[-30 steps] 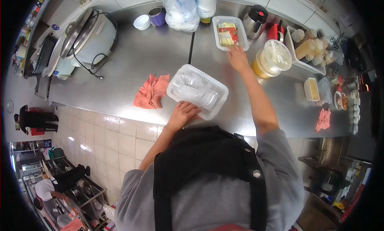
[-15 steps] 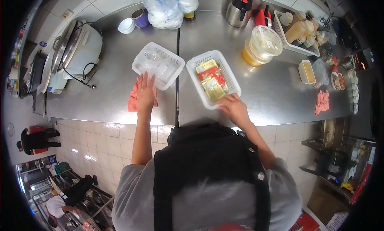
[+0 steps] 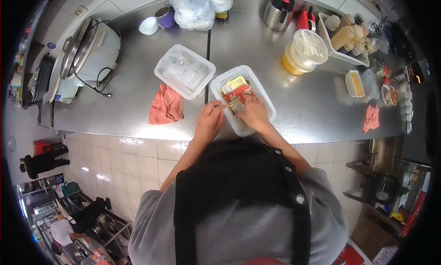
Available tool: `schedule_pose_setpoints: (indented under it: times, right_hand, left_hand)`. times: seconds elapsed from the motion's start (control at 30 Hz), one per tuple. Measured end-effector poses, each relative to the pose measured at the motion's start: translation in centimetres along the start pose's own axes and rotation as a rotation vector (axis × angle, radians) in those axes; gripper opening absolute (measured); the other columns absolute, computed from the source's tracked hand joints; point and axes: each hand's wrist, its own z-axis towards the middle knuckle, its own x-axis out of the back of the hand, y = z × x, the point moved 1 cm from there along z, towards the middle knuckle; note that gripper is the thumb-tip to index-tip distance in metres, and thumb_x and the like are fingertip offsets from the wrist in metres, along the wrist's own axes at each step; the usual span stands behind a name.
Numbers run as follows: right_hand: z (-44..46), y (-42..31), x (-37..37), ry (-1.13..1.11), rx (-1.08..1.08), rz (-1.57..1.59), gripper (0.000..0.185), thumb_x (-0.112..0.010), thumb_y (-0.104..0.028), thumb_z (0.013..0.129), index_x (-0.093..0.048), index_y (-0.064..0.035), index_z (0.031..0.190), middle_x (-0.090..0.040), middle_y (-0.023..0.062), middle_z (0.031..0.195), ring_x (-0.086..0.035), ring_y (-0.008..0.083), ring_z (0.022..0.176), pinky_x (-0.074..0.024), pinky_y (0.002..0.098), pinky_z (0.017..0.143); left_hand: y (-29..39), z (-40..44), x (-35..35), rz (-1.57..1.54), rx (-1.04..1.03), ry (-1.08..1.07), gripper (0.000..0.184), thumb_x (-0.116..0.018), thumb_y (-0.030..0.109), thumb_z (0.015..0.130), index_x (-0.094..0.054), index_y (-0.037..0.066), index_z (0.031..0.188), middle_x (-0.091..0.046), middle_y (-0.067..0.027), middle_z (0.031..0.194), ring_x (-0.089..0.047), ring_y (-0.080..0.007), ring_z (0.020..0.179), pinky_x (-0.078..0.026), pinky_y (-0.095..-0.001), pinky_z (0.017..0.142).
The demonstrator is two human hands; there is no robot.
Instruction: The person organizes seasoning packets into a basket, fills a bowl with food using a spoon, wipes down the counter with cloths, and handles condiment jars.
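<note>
Yellow and red packets (image 3: 234, 86) lie in a white basket (image 3: 261, 88) near the middle of the steel tabletop's (image 3: 317, 115) front edge. The right hand (image 3: 256, 112) reaches in, its bent fingers on the packets; whether they pinch one, I cannot tell. The left hand (image 3: 210, 119) is at the basket's left rim, fingers curled, their grip hidden. Just left sits a second basket (image 3: 206, 81) with what looks like clear plastic (image 3: 183, 68); a pink cloth (image 3: 166, 105) lies nearer the front edge.

right hand (image 3: 255, 112) blocks some packets (image 3: 235, 85), print seems too tiny to read, plastic bags (image 3: 192, 10) get chopped off up top
</note>
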Motion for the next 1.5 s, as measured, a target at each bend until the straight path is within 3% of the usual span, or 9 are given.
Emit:
schedule_pose_setpoints:
  times: [0.63, 0.7, 0.8, 0.9, 0.97, 1.0, 1.17, 1.3, 1.5]
  right_hand:
    - [1.0, 3.0, -2.3, -0.053, -0.017, 0.432, 0.041, -0.073, -0.026, 0.082, -0.066, -0.0023, 0.114, -0.069, 0.0189, 0.111, -0.065, 0.0377, 0.105, -0.0505, 0.0453, 0.091]
    - [1.9, 3.0, 0.2, -0.238, -0.118, 0.879, 0.039, -0.072, -0.027, 0.089, -0.066, -0.0006, 0.117, -0.072, 0.0136, 0.1, -0.07, 0.0214, 0.089, -0.0544, 0.035, 0.078]
    - [2.8, -0.3, 5.1, -0.283, -0.122, 1.11, 0.039, -0.072, -0.028, 0.09, -0.067, 0.001, 0.115, -0.072, 0.0092, 0.096, -0.069, 0.0166, 0.084, -0.0542, 0.0307, 0.071]
    - [3.6, -1.8, 5.1, -0.429, -0.065, 0.978, 0.039, -0.073, -0.031, 0.09, -0.068, -0.0025, 0.116, -0.069, 0.0089, 0.108, -0.065, 0.0182, 0.097, -0.0525, 0.0337, 0.085]
    - [2.8, -3.3, 5.3, 0.139, 0.41, 0.172, 0.044, -0.075, -0.033, 0.087, -0.067, -0.0015, 0.116, -0.062, 0.0135, 0.114, -0.063, 0.027, 0.102, -0.0513, 0.0374, 0.089]
    - [2.4, -3.9, 6.3, 0.07, 0.431, 0.095, 0.051, -0.077, -0.036, 0.083, -0.066, -0.0005, 0.118, -0.056, 0.0173, 0.119, -0.058, 0.0347, 0.107, -0.0492, 0.0402, 0.093]
    - [4.0, -1.3, 5.9, -0.069, 0.269, 0.526, 0.049, -0.077, -0.032, 0.082, -0.065, -0.0022, 0.118, -0.058, 0.0156, 0.12, -0.059, 0.0333, 0.108, -0.0485, 0.0431, 0.094]
    - [4.5, 1.7, 0.9, 0.168, 0.401, -0.045, 0.028, -0.071, -0.02, 0.083, -0.068, -0.0046, 0.107, -0.061, 0.0111, 0.112, -0.06, 0.0316, 0.106, -0.0509, 0.0418, 0.087]
    - [3.1, 1.5, 0.5, 0.239, 0.326, -0.156, 0.019, -0.068, -0.014, 0.086, -0.071, -0.0108, 0.104, -0.064, 0.009, 0.105, -0.06, 0.0304, 0.103, -0.0514, 0.0407, 0.084]
  left_hand:
    - [-0.5, 0.9, -0.9, -0.133, 0.1, 0.041, 0.032, -0.065, 0.0, 0.086, -0.064, 0.004, 0.118, -0.06, -0.015, 0.124, -0.061, -0.0324, 0.112, -0.051, -0.0361, 0.092]
    - [0.1, 1.8, -1.1, -0.521, 0.352, 0.12, 0.038, -0.065, 0.004, 0.091, -0.059, 0.003, 0.128, -0.057, -0.0137, 0.129, -0.058, -0.0266, 0.119, -0.048, -0.0352, 0.099]
    - [0.2, 3.5, -2.1, -1.013, 0.555, 0.041, 0.05, -0.062, 0.02, 0.099, -0.044, 0.007, 0.143, -0.05, -0.0116, 0.14, -0.051, -0.0216, 0.128, -0.046, -0.0376, 0.104]
    - [0.6, 4.3, -2.4, -1.519, 0.774, -0.128, 0.053, -0.053, 0.034, 0.104, -0.037, 0.011, 0.149, -0.05, -0.0108, 0.142, -0.052, -0.0217, 0.129, -0.048, -0.0392, 0.103]
    - [1.9, 4.8, -1.7, -1.723, 0.793, -0.158, 0.049, -0.046, 0.036, 0.106, -0.038, 0.011, 0.148, -0.053, -0.012, 0.138, -0.055, -0.023, 0.125, -0.049, -0.0399, 0.101]
    - [1.8, 4.5, -1.8, -1.706, 0.819, -0.121, 0.048, -0.043, 0.038, 0.107, -0.039, 0.012, 0.147, -0.059, -0.0133, 0.13, -0.062, -0.0245, 0.116, -0.052, -0.0415, 0.098]
    - [-1.7, 1.2, -0.9, -1.611, 0.951, -0.109, 0.047, -0.048, 0.036, 0.105, -0.044, 0.009, 0.144, -0.066, -0.0106, 0.109, -0.067, -0.0215, 0.095, -0.056, -0.0426, 0.091]
    - [-2.8, -0.9, -0.4, -1.599, 1.043, -0.041, 0.056, -0.057, 0.039, 0.101, -0.043, 0.009, 0.145, -0.063, -0.006, 0.103, -0.065, -0.0189, 0.094, -0.053, -0.0415, 0.094]
    - [-0.9, -0.7, 0.6, -1.603, 0.998, -0.047, 0.052, -0.055, 0.031, 0.102, -0.042, 0.003, 0.144, -0.061, -0.015, 0.131, -0.06, -0.0252, 0.121, -0.049, -0.0413, 0.103]
